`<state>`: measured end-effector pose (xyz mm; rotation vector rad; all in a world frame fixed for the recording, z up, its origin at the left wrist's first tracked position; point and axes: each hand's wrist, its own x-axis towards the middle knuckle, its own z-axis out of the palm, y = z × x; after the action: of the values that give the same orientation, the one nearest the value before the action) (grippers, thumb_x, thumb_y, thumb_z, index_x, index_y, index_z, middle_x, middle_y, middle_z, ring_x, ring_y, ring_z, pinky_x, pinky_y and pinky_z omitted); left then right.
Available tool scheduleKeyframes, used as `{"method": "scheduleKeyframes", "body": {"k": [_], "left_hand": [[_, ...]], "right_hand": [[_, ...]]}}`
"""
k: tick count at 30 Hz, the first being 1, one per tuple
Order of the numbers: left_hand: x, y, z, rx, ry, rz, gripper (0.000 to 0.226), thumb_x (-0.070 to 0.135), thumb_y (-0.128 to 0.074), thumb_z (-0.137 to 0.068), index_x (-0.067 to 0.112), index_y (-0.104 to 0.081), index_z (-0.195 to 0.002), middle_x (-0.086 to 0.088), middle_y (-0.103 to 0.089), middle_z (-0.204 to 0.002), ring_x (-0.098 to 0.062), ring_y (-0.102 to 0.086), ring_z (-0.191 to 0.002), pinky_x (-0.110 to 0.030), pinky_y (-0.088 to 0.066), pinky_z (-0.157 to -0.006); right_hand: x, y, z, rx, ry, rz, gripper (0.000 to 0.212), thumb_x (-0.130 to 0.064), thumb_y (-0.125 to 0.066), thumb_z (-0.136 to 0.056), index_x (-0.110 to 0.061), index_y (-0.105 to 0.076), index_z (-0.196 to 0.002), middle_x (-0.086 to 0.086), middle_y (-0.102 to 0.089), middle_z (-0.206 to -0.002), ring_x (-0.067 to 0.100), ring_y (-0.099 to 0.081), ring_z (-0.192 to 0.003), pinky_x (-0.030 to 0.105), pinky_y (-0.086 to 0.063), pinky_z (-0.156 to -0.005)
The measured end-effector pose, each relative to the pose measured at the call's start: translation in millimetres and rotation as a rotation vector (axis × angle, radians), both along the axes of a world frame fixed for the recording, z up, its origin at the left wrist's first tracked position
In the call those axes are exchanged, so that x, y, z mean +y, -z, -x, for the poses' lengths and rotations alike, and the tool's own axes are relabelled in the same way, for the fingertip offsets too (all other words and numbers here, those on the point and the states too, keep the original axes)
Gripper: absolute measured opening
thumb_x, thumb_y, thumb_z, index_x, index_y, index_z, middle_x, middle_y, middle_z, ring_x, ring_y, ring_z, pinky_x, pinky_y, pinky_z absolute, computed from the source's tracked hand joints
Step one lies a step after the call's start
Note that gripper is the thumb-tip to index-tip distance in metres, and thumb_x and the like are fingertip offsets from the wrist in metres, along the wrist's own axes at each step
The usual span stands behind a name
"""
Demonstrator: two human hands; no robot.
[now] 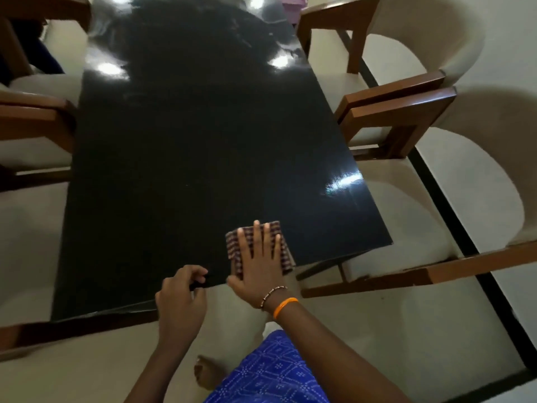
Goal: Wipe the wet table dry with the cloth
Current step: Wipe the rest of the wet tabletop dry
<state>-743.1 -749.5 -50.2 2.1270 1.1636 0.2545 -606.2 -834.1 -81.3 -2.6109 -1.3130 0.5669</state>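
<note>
Head view: the right hand lies flat with its fingers straight and spread, pressing down on the folded checked cloth. The cloth sits under the palm and fingers, and its edges show past the fingertips toward 12 o'clock, past the little finger toward 3 o'clock and past the index finger toward 9 o'clock. It rests on the glossy black table near the near edge, at roughly 5 o'clock of the tabletop. The wrist carries a beaded bracelet and an orange bangle. At 9 o'clock of the cloth, just beside it, the left hand has curled fingers gripping the table's near edge. Bright light reflections and streaks show on the table toward 12 o'clock and at its right edge. Cream-cushioned wooden chairs stand along both long sides. Below the arms, a blue patterned garment and a bare foot appear over the pale floor.
</note>
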Motion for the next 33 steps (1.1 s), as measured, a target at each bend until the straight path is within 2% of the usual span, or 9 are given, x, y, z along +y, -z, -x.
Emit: {"method": "scheduleKeyframes", "body": {"k": [2,5,10,16,21,24,26,30,33], "left_hand": [[13,3,30,-0.013,-0.125,0.002,0.032,-0.005,-0.057,-0.075,0.023,-0.055,-0.090,0.008,-0.054,-0.081,-0.012,-0.046,-0.084,-0.026,-0.032,-0.070],[31,7,72,-0.039,-0.317,0.010,0.031,-0.006,-0.054,-0.076,0.024,-0.050,-0.084,0.007,-0.051,-0.076,-0.016,-0.046,-0.082,-0.034,-0.037,-0.072],[49,13,134,-0.089,-0.597,0.038,0.026,-0.010,-0.051,-0.074,0.015,-0.051,-0.080,-0.004,-0.055,-0.079,-0.026,-0.050,-0.080,-0.037,-0.040,-0.071],[48,27,174,-0.089,-0.746,0.169,0.025,-0.009,-0.047,-0.073,0.013,-0.050,-0.085,-0.004,-0.057,-0.085,-0.030,-0.052,-0.084,-0.046,-0.043,-0.080],[30,30,163,-0.077,-0.655,0.312,0.028,0.001,-0.052,-0.082,0.022,-0.047,-0.100,-0.003,-0.059,-0.095,-0.025,-0.057,-0.087,-0.043,-0.047,-0.082],[15,28,141,-0.050,-0.528,0.451,0.025,0.006,-0.052,-0.086,0.025,-0.049,-0.103,-0.004,-0.060,-0.101,-0.022,-0.057,-0.092,-0.041,-0.048,-0.084],[1,25,120,-0.041,-0.405,0.558,0.021,0.010,-0.050,-0.089,0.025,-0.053,-0.103,-0.003,-0.060,-0.105,-0.018,-0.056,-0.094,-0.034,-0.047,-0.081],[-32,17,62,0.001,-0.124,0.586,0.019,0.014,-0.048,-0.092,0.025,-0.057,-0.105,0.007,-0.056,-0.105,-0.004,-0.052,-0.093,-0.015,-0.040,-0.070],[-61,11,9,0.038,0.045,0.598,0.019,0.018,-0.048,-0.092,0.028,-0.056,-0.107,0.009,-0.055,-0.101,-0.003,-0.053,-0.089,-0.017,-0.043,-0.070]], "right_hand": [[22,-2,28,0.015,-0.106,0.010,0.100,-0.049,-0.051,-0.078,-0.021,0.015,-0.148,0.015,0.031,-0.152,0.037,0.033,-0.138,0.050,0.028,-0.109],[59,-3,75,0.023,-0.266,0.018,0.099,-0.044,-0.053,-0.081,-0.020,0.016,-0.148,0.017,0.028,-0.153,0.037,0.030,-0.139,0.049,0.029,-0.107],[132,-5,156,-0.048,-0.516,0.058,0.091,-0.046,-0.051,-0.089,-0.015,0.010,-0.149,0.020,0.023,-0.154,0.039,0.026,-0.140,0.051,0.026,-0.107],[179,-3,196,-0.145,-0.709,0.054,0.083,-0.033,-0.053,-0.088,-0.021,0.000,-0.151,0.017,0.012,-0.158,0.039,0.015,-0.144,0.051,0.019,-0.110],[152,8,160,-0.169,-0.854,-0.084,0.082,-0.039,-0.059,-0.082,-0.033,-0.011,-0.149,0.009,-0.006,-0.160,0.033,-0.002,-0.147,0.050,0.004,-0.117],[116,13,122,-0.159,-0.823,-0.138,0.082,-0.043,-0.056,-0.079,-0.036,-0.013,-0.148,0.006,-0.010,-0.160,0.031,-0.006,-0.147,0.048,0.003,-0.116],[85,16,89,-0.162,-0.749,-0.134,0.083,-0.046,-0.051,-0.075,-0.038,-0.012,-0.148,0.004,-0.009,-0.160,0.027,-0.004,-0.147,0.048,0.001,-0.117],[12,15,12,-0.140,-0.517,-0.106,0.074,-0.062,-0.037,-0.082,-0.046,-0.005,-0.146,-0.007,0.002,-0.159,0.017,0.007,-0.146,0.046,0.001,-0.118],[-49,11,-51,-0.153,-0.315,-0.083,0.069,-0.068,-0.028,-0.084,-0.049,0.001,-0.143,-0.010,0.004,-0.157,0.016,0.005,-0.147,0.044,0.001,-0.119]]}}
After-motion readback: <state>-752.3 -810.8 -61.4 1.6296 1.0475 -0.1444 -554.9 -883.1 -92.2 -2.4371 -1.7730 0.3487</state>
